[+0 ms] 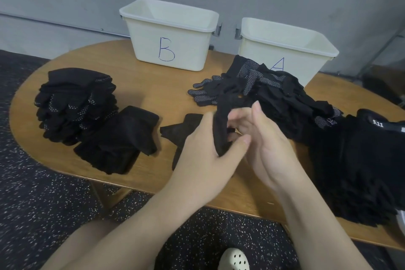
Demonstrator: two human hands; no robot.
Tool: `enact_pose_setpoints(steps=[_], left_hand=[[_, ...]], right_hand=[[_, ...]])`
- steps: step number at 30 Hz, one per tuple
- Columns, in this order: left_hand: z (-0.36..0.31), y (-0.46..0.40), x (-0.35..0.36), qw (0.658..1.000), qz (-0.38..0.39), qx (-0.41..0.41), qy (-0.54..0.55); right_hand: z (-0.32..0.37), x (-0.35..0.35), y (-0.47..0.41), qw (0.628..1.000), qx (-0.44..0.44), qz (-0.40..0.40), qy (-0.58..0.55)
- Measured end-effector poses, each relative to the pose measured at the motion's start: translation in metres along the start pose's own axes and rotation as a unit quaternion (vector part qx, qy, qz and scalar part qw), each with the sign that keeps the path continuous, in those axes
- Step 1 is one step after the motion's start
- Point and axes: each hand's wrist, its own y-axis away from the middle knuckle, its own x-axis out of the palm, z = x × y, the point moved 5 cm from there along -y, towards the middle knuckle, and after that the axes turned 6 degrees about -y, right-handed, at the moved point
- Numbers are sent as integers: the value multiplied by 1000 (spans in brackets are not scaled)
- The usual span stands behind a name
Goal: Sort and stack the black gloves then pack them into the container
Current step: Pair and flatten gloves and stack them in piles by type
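Note:
My left hand (203, 149) grips a black knitted glove (221, 129) above the table's middle, thumb and fingers curled round it. My right hand (267, 144) holds the same glove from the right, its fingers partly tucked behind the fabric. A loose heap of black dotted gloves (263, 92) lies behind my hands. At the left stands a neat stack of dotted gloves (76, 103), with a stack of plain black gloves (118, 140) beside it. Another flat glove (184, 131) lies under my left hand. Two white containers stand at the back, marked B (168, 35) and A (285, 50).
A pile of thicker black gloves (359, 166) with a "5.11" label fills the table's right end. The oval wooden table (153, 94) stands on a speckled dark floor. A white perforated shoe (234, 258) shows at the bottom edge.

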Motion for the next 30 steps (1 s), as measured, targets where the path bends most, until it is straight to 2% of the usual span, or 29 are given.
enact_pose_setpoints(steps=[3, 6, 8, 11, 13, 16, 20, 26, 30], left_hand=[[8, -7, -5, 1000, -10, -23, 11], [8, -9, -13, 997, 6, -38, 64], [6, -9, -16, 990, 21, -53, 132], [9, -11, -16, 965, 48, -117, 229], [17, -13, -17, 958, 56, -140, 244], [22, -16, -23, 968, 62, -129, 205], [33, -22, -34, 990, 51, -88, 102], [49, -36, -59, 992, -92, -58, -70], [57, -42, -65, 981, -125, -41, -145]], right_hand=[[1, -6, -2, 1000, -17, -12, 5], [5, -20, -1, 986, -69, -104, 115], [7, -24, 0, 976, -63, -128, 163], [1, -22, 1, 993, 15, -76, 87], [0, -16, 1, 995, 26, -39, 86], [-1, -18, 0, 995, 12, -55, 86], [-6, -23, -4, 990, 25, -79, 117], [-27, -24, -17, 972, 49, -121, 193], [-36, -17, -28, 956, 50, -130, 258]])
